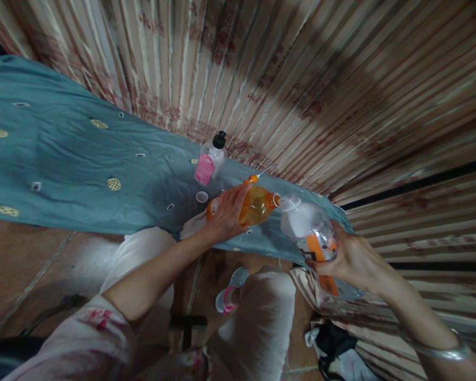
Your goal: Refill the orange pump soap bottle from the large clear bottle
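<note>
My left hand (229, 212) is wrapped around an orange-tinted plastic bottle (257, 205), tipped on its side with its open mouth pointing right. That mouth is right at the neck of a larger clear plastic bottle (303, 222) with an orange label. My right hand (351, 256) grips this clear bottle around its body and holds it at a tilt, its neck toward the upper left. White stuff shows inside its upper part. Whether the two mouths touch, I cannot tell. A screwdriver (255, 179) with an orange handle lies just beyond my left fingers.
A clear pump bottle (210, 163) with a pink label and black top stands on the blue-green cloth (83, 174). Nearby is a white cap (202, 197). A pleated curtain (222, 69) hangs behind. Dark and white fabric (337, 344) lies on the floor at lower right.
</note>
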Demonstrator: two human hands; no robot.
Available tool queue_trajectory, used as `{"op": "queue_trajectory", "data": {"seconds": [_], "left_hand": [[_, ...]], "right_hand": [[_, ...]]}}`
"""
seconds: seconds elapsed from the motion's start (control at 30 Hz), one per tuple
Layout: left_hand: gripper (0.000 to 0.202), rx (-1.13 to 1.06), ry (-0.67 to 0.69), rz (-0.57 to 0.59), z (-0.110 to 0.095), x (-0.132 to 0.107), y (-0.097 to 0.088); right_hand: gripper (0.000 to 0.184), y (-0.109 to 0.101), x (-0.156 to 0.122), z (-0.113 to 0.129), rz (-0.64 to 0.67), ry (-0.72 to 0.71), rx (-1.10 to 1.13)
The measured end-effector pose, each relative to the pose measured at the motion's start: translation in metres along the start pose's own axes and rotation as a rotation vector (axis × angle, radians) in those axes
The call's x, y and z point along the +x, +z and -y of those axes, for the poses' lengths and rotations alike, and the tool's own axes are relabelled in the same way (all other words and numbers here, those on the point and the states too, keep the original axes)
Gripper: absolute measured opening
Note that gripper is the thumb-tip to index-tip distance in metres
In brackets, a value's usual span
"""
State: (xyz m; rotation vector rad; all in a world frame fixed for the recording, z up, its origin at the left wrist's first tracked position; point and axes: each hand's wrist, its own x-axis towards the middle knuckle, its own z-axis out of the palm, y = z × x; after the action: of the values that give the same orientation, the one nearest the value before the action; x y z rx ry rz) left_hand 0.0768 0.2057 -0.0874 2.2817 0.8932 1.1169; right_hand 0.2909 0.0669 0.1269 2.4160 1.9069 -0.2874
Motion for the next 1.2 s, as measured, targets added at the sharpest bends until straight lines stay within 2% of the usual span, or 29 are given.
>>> {"op": "queue_trajectory", "data": {"seconds": [0.3,0.5,0.87,1.2], "left_hand": [[0.111,0.051,-0.021,0.011,-0.001,0.0,-0.001],[0.112,0.032,-0.023,0.02,-0.002,0.0,-0.004],[0.112,-0.002,-0.008,0.005,0.001,0.0,0.0],[0.108,-0.001,-0.03,0.006,-0.004,0.0,-0.004]], "right_hand": [[0.049,0.001,0.001,-0.002,-0.007,-0.013,-0.003],[0.05,-0.001,0.0,0.004,0.011,0.033,-0.005],[0.041,-0.006,-0.003,0.009,0.035,0.016,0.01],[0.048,-0.001,0.0,0.001,0.025,0.0,-0.005]]}}
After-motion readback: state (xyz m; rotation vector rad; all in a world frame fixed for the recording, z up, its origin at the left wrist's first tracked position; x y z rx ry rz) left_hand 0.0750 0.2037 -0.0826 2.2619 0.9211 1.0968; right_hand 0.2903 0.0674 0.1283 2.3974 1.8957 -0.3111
